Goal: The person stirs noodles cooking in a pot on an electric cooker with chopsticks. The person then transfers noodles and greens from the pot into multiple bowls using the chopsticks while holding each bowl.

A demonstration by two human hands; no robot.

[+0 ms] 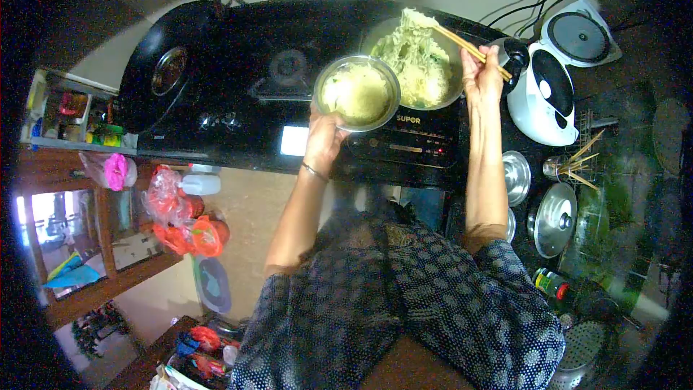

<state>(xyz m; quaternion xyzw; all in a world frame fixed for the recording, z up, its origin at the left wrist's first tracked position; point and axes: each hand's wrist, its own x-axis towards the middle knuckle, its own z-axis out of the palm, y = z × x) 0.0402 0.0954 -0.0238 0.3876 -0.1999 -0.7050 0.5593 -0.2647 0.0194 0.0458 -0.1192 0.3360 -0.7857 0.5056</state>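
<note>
My left hand (325, 141) grips a round metal bowl (361, 128) from below and the side, its fingers wrapped round the wall. Pale noodles (354, 90) lie in the bowl. In my right hand (482, 76) is a pair of chopsticks (460, 40), pinched between the fingers. Their tips hold a raised clump of noodles (419, 22) above a pot (457, 87). More noodles with bits of green (422, 65) fill that pot. The bowl overlaps the pot's near left edge in view. Under the pot is a black SUPOR cooker (426, 133).
A black gas stove (238, 65) lies to the left. On the right are a white rice cooker (541, 126), a holder of chopsticks (554, 168), a metal lid (552, 220) and a red-capped jar (550, 283). Red plastic bags (191, 235) lie at lower left.
</note>
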